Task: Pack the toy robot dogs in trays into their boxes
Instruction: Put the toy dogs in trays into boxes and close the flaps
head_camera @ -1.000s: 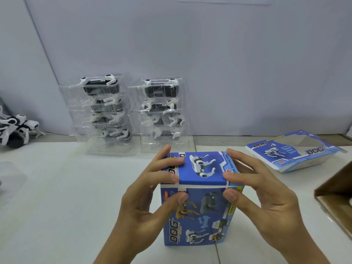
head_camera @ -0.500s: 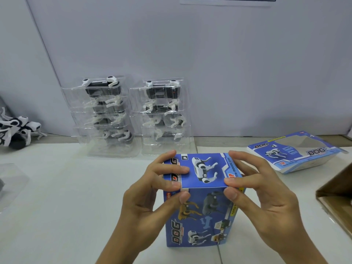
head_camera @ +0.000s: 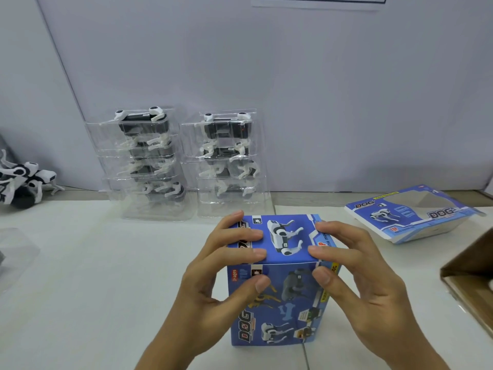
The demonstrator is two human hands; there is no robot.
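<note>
A blue toy-dog box [head_camera: 282,300] stands upright on the white table in front of me. My left hand [head_camera: 213,279] holds its upper left corner, fingers lying on the top flap and thumb against the front face. My right hand [head_camera: 354,279] holds the upper right corner the same way. The top flap lies flat on the box. Two stacks of clear trays with black-and-white robot dogs stand by the wall, the left stack [head_camera: 141,161] and the right stack [head_camera: 226,161].
A flattened blue box [head_camera: 410,214] lies at the right rear. A brown cardboard carton [head_camera: 469,279] juts in at the right edge. Loose robot dogs [head_camera: 24,182] lie at the far left, and an empty clear tray [head_camera: 13,252] sits at the left edge.
The top flap has come down from slightly raised to flat on the box. Both hands stay on the top corners, fingers shifted a little along the flap.
</note>
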